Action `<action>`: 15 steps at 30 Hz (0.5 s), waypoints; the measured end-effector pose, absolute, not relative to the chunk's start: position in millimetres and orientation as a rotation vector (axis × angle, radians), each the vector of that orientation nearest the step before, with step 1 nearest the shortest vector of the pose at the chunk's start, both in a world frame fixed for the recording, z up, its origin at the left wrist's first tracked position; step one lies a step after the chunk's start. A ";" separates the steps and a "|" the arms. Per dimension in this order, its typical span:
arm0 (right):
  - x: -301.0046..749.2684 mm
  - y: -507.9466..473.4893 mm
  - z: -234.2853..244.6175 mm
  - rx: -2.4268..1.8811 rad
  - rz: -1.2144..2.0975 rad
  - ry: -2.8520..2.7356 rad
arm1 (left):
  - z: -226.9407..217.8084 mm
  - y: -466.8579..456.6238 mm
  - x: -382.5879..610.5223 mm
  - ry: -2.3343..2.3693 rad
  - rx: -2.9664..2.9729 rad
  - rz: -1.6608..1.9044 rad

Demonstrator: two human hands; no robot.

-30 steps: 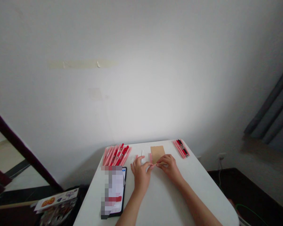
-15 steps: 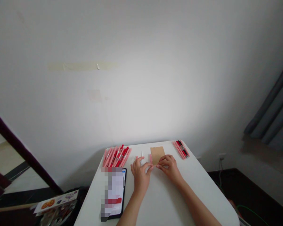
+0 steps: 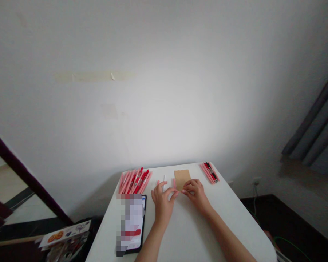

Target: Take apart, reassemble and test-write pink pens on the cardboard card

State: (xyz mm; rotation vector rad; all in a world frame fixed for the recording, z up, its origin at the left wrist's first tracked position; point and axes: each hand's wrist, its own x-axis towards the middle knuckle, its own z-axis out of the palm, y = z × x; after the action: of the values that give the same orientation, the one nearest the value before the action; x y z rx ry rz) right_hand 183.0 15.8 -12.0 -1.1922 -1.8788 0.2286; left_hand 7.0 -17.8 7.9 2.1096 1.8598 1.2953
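Observation:
My left hand (image 3: pixel 164 202) and my right hand (image 3: pixel 197 193) meet over the middle of the white table (image 3: pixel 185 233), thumbs and forefingers pinched close together. Between the fingertips is something thin and small that I cannot make out. Just beyond them lies a square of brown paper or card (image 3: pixel 182 179), its lower right part covered by my right fingers. Beside its left edge is a short pink piece (image 3: pixel 174 183). A slim white stick (image 3: pixel 164 178) stands out behind my left fingers, with another bit of pink near it, partly hidden.
Several red and pink pens (image 3: pixel 135 182) lie bunched at the back left. A smaller group of red, pink and black pens (image 3: pixel 209 173) rests at the back right. A phone (image 3: pixel 144 218) with a lit screen lies left of my left forearm. The wall (image 3: pixel 164 91) stands behind the table.
Both hands stay almost where they were, still pinching. My right fingers have shifted very slightly.

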 end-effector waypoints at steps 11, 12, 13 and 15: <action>182.5 14.5 -10.1 -1.207 0.233 -1.883 | 7.8 -17.4 7.2 1.844 2.099 1.304; 182.5 14.4 -9.8 -1.210 0.236 -1.879 | 8.0 -17.4 7.4 1.844 2.096 1.299; 182.5 14.6 -9.7 -1.210 0.239 -1.876 | 8.4 -17.3 7.6 1.844 2.091 1.292; 182.7 15.5 -10.2 -1.204 0.244 -1.866 | 9.0 -17.4 8.0 1.844 2.086 1.269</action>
State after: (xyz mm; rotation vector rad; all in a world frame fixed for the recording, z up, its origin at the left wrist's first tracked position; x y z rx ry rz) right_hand 182.7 15.5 -10.2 -1.2040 -1.8662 0.2440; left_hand 8.0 -17.4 9.0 2.0864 1.8436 1.2694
